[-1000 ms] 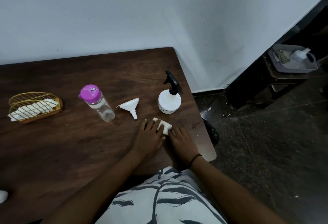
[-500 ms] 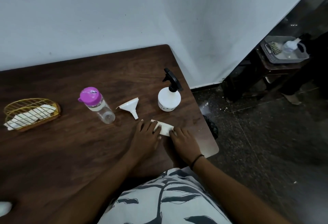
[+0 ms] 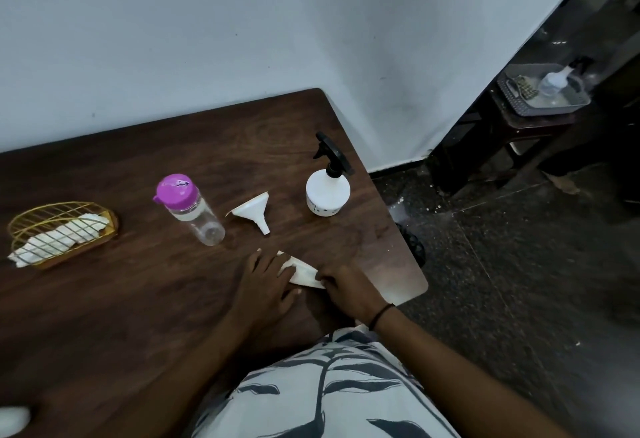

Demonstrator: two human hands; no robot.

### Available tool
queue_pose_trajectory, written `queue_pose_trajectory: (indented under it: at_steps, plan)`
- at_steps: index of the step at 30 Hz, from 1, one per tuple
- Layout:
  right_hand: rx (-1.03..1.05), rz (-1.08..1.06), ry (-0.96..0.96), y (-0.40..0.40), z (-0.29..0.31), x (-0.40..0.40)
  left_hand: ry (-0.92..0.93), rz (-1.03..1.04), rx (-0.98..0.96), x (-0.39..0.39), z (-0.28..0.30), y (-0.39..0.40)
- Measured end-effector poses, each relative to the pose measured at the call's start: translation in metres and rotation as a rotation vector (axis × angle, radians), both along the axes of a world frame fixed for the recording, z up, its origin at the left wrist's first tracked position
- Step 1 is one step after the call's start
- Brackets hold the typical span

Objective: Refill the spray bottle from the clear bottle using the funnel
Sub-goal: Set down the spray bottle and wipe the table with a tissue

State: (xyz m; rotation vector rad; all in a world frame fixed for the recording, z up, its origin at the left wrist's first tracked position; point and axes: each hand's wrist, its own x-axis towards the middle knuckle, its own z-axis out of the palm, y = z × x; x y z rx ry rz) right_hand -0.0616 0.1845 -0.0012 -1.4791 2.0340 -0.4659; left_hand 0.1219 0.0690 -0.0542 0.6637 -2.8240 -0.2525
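Dark wooden bench (image 3: pixel 138 299) set against a pale wall (image 3: pixel 207 21). On it, from left to right: a gold wire basket (image 3: pixel 62 229) holding white cloth or tissue; the clear bottle (image 3: pixel 194 212), upright, with its purple cap (image 3: pixel 175 191) on; the white funnel (image 3: pixel 252 214), lying on its side with the spout pointing toward the near edge; the white spray bottle (image 3: pixel 327 191), upright near the right edge of the bench, black trigger head (image 3: pixel 332 153) fitted. The three task items stand apart from one another in a loose row, the funnel between the two bottles, and neither hand touches any of them.

Nearer than the funnel, a folded white tissue (image 3: pixel 303 273) lies flat on the bench. The left hand (image 3: pixel 266 285) rests palm down with fingers spread, its fingertips on the left end of the tissue. The right hand (image 3: pixel 346 287) is at the tissue's right end, fingers bent, appearing to pinch its edge; the exact contact is hard to make out. A dark band (image 3: pixel 381 314) circles the right wrist.

A patterned white and dark garment (image 3: pixel 322 385) fills the near centre. At the near left edge a white object (image 3: pixel 12 418) is partly in view, unidentifiable. Right of the bench, a dark speckled floor (image 3: pixel 519 299); at far right, a dark stool (image 3: pixel 519 132) carries a grey tray (image 3: pixel 512 105) with a second spray bottle (image 3: pixel 554 80).
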Motion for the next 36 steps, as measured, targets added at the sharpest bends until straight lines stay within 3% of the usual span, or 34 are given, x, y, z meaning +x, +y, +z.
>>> queue_pose_trajectory:
  at_steps: [7, 13, 16, 27, 32, 36]
  plan:
    - [0.037, -0.233, -0.402, 0.015, 0.031, -0.044, 0.105, -0.151, 0.085, -0.034, 0.024, -0.007]
    - [-0.137, -0.684, -0.815, 0.047, 0.043, -0.091, 0.092, -0.086, 0.647, -0.094, 0.068, 0.004]
    - [-0.208, -0.8, -0.968, 0.071, 0.044, -0.116, 0.067, -0.098, 0.77, -0.138, 0.077, 0.014]
    - [-0.415, -1.085, -0.712, 0.133, 0.018, -0.203, -0.01, -0.043, 0.869, -0.284, 0.063, 0.049]
    - [-0.402, -1.101, -0.45, 0.144, -0.02, -0.24, -0.132, 0.045, 0.777, -0.335, 0.04, 0.052]
    - [-0.322, -1.104, -0.302, 0.13, -0.049, -0.26, -0.307, -0.03, 0.686, -0.362, 0.022, 0.051]
